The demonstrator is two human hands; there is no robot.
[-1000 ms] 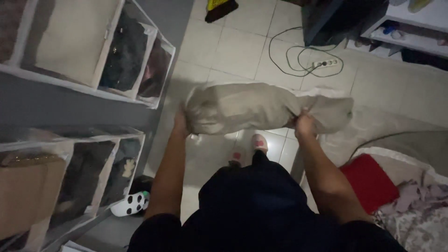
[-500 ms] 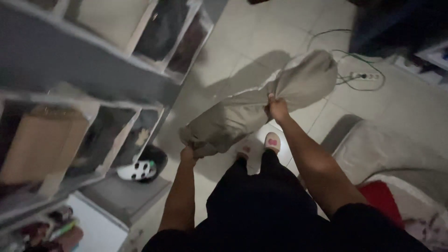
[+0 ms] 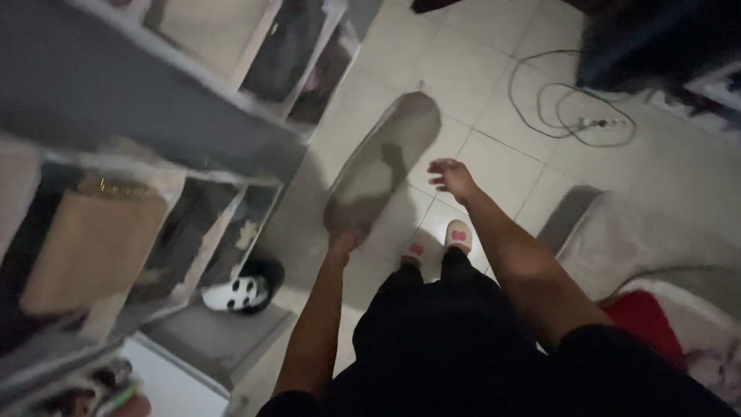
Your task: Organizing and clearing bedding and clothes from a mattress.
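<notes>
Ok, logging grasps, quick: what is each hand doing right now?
Left hand: closed on the near end of the beige pillow.
Right hand: open, fingers spread, holding nothing, apart from the pillow.

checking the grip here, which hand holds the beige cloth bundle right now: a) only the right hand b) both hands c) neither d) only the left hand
d, the left hand grips the lower end of the beige cloth bundle, while the right hand hangs beside it with its fingers spread and nothing in them.
</notes>
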